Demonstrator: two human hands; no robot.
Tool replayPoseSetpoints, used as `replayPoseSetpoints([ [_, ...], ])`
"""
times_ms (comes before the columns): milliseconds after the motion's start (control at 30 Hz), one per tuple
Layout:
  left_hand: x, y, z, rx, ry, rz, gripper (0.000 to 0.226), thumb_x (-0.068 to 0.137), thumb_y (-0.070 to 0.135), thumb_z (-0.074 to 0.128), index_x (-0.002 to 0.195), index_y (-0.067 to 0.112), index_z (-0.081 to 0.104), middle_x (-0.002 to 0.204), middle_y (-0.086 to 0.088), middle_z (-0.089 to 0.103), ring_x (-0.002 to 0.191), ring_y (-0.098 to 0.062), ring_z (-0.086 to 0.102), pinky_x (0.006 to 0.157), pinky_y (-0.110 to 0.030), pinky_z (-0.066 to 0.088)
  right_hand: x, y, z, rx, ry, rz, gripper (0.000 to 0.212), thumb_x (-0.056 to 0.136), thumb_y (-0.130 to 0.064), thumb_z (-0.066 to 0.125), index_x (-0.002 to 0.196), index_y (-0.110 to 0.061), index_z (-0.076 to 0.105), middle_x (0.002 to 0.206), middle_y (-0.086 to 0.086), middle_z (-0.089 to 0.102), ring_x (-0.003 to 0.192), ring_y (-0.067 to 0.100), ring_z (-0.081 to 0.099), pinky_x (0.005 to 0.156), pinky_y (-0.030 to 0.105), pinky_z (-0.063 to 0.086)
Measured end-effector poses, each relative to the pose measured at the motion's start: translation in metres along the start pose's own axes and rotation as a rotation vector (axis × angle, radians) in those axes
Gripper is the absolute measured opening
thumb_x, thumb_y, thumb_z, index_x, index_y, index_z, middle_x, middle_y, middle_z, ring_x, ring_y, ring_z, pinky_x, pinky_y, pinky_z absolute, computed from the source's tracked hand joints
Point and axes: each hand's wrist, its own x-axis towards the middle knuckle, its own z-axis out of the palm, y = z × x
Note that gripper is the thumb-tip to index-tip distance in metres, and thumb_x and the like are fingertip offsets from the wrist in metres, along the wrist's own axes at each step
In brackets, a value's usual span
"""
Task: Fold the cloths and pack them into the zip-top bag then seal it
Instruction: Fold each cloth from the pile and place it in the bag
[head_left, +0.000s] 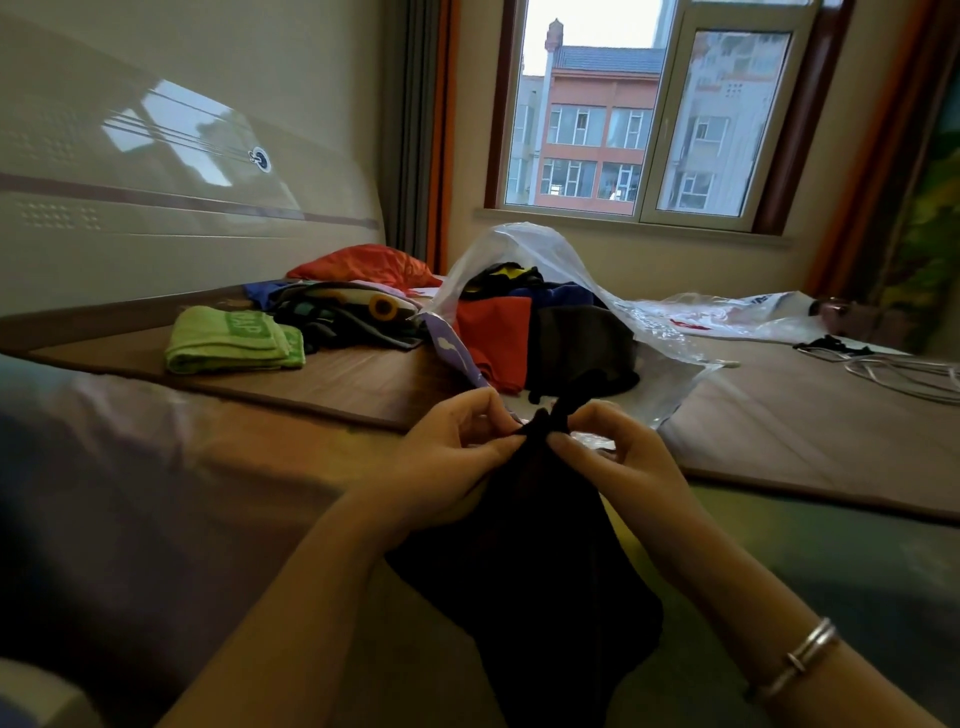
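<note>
Both hands (457, 447) (618, 452) close together (fingers pinched)

Left hand (457, 452), right hand (618, 457) pinch black cloth (535, 561); clear bag (524, 249) behind.

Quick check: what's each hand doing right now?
Left hand: pinches the top edge of the dark cloth.
Right hand: pinches the same cloth.

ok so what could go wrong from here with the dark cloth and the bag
1. Both hands, left and right, pinch only the top edge of the dark cloth; the rest hangs bunched, so a fold may come out uneven.
2. The bag is limp and its mouth sags, so with both hands busy, pushing the cloth in could be awkward.
3. The bag already holds red and dark pieces, with the green towel and a pile still outside, so sealing it may be hard.
</note>
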Motion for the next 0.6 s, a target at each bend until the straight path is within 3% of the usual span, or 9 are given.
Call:
replayPoseSetpoints([
  [100, 0.001, 0.001, 0.004, -0.005, -0.039, 0.01, 0.007, 0.092, 0.004, 0.057, 0.087, 0.008, 0.055, 0.094, -0.004, 0.068, 0.086, -0.01, 0.067, 0.072, -0.019, 0.052, 0.003, 0.0, -0.007, 0.163, -0.023, 0.086, 0.037, 0.075, -0.016, 0.073, 0.098, 0.01, 0.058, 0.105, 0.027, 0.06, 0.091, 0.024, 0.063, 0.081, 0.029, 0.052],
  [133, 0.0, 0.002, 0.005, -0.011, -0.045, 0.013, 0.006, 0.092, 0.004, 0.057, 0.087, 0.008, 0.055, 0.095, -0.005, 0.068, 0.087, -0.011, 0.067, 0.072, -0.02, 0.052, 0.004, 0.001, -0.009, 0.232, -0.033, 0.124, 0.049, 0.069, -0.017, 0.075, 0.101, 0.013, 0.054, 0.1, 0.03, 0.057, 0.09, 0.036, 0.058, 0.082, 0.037, 0.049],
  [167, 0.0, 0.003, 0.007, -0.016, -0.051, 0.019, 0.005, 0.091, 0.005, 0.057, 0.088, 0.008, 0.055, 0.095, -0.005, 0.068, 0.087, -0.011, 0.067, 0.073, -0.02, 0.052, 0.005, 0.001, -0.01, 0.295, -0.042, 0.149, 0.051, 0.065, -0.019, 0.072, 0.1, 0.013, 0.053, 0.094, 0.025, 0.055, 0.087, 0.037, 0.053, 0.079, 0.038, 0.045],
  [267, 0.0, 0.005, 0.01, -0.026, -0.07, 0.023, 0.001, 0.091, 0.004, 0.057, 0.092, 0.004, 0.056, 0.095, -0.006, 0.067, 0.086, -0.01, 0.067, 0.073, -0.02, 0.052, 0.006, 0.003, -0.012, 0.354, -0.051, 0.199, 0.036, 0.068, -0.016, 0.062, 0.099, -0.001, 0.055, 0.093, 0.013, 0.05, 0.09, 0.028, 0.047, 0.074, 0.033, 0.038],
  [433, 0.002, -0.003, 0.01, 0.126, 0.037, 0.081, 0.02, 0.084, 0.011, 0.068, 0.096, 0.018, 0.054, 0.1, 0.0, 0.066, 0.085, -0.011, 0.067, 0.077, -0.022, 0.054, 0.002, 0.006, -0.02, 0.207, 0.053, 0.13, 0.033, 0.07, -0.019, 0.062, 0.094, 0.003, 0.058, 0.086, 0.01, 0.06, 0.091, 0.026, 0.059, 0.088, 0.04, 0.045],
  [600, 0.004, -0.017, 0.005, 0.524, 0.055, 0.158, 0.029, 0.087, 0.004, 0.062, 0.082, 0.032, 0.056, 0.097, 0.009, 0.061, 0.088, -0.01, 0.061, 0.075, -0.026, 0.054, 0.0, 0.004, -0.03, 0.163, 0.231, 0.026, 0.016, 0.09, -0.004, 0.056, 0.1, 0.009, 0.056, 0.1, 0.025, 0.062, 0.099, 0.036, 0.062, 0.093, 0.046, 0.049],
])
